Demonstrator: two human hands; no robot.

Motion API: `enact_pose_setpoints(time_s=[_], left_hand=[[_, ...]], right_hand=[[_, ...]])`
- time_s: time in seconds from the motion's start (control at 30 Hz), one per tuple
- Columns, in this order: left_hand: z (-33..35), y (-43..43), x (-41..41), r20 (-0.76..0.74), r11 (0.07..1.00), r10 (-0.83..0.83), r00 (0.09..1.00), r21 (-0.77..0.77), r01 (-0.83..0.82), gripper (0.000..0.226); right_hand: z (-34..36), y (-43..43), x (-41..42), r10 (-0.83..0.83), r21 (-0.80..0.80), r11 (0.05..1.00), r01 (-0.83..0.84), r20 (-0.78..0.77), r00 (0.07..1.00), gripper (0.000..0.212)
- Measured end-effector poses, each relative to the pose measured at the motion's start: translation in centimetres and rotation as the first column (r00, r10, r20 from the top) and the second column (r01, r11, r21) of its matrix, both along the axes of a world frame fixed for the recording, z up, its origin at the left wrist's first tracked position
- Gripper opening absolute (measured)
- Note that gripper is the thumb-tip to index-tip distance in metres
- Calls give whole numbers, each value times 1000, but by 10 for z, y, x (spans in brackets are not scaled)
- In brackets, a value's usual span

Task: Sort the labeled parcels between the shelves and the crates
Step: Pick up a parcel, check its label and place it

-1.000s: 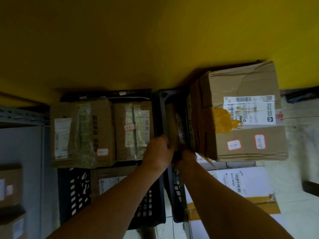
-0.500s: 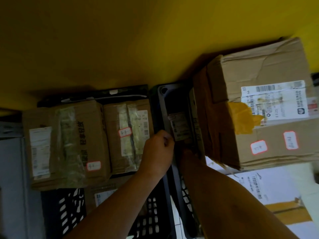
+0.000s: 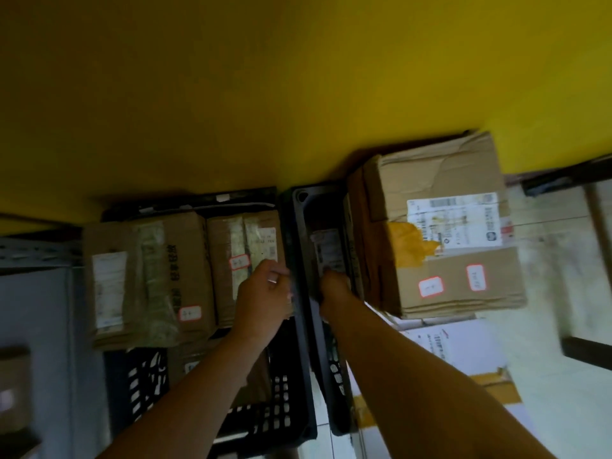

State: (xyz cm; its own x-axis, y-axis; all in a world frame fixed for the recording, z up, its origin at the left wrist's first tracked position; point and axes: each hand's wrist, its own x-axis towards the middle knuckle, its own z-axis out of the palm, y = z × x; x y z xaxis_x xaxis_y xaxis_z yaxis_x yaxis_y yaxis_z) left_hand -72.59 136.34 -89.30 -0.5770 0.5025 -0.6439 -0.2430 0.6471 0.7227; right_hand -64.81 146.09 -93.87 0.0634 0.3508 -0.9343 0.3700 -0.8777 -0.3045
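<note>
Now, far left: grey shelf upright [image 3: 36,256] at the frame edge, with a dim shelf parcel [image 3: 13,385] below, too blurred to read.
Left crate [image 3: 265,422]: black, slatted and loaded. Wide parcel [image 3: 145,279] and narrow parcel [image 3: 245,260] side by side on top, touching, each with a red-edged sticker.
Left hand [image 3: 265,293]: curled at the narrow parcel's right edge, just beside the crate rim. Gripping or only steadying, cannot tell.
Slim parcel [image 3: 328,250]: standing on edge inside the right crate [image 3: 303,197], wedged between the crate's left wall and the big box.
Right hand [image 3: 334,289]: down in that gap, closed on the slim parcel's near end, fingertips hidden.
Big box [image 3: 440,233]: sitting high on the right crate, against the yellow wall, shipping label and two red-edged stickers facing up.
Further right: white parcel [image 3: 447,346] below the big box's near edge, seemingly on the floor.
Progress: well under way, judging by the load. Several parcels crated, slim parcel nearly seated, letting go not yet done. Shelf parcel and white parcel possibly waiting to be sorted.
</note>
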Motion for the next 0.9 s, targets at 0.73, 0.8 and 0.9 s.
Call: enact_pose_setpoints(time_s=[0.73, 0.8, 0.9], left_hand=[[409, -104, 170, 160, 870, 477, 864, 56, -490, 17], [442, -118, 199, 138, 822, 541, 830, 122, -556, 16], [493, -148, 241, 104, 687, 689, 718, 225, -691, 15]], right_hand=[[450, -55, 230, 717, 360, 693, -624, -257, 648, 26], [478, -55, 244, 762, 392, 646, -655, -289, 579, 26], [527, -68, 242, 832, 453, 555, -698, -325, 450, 26]])
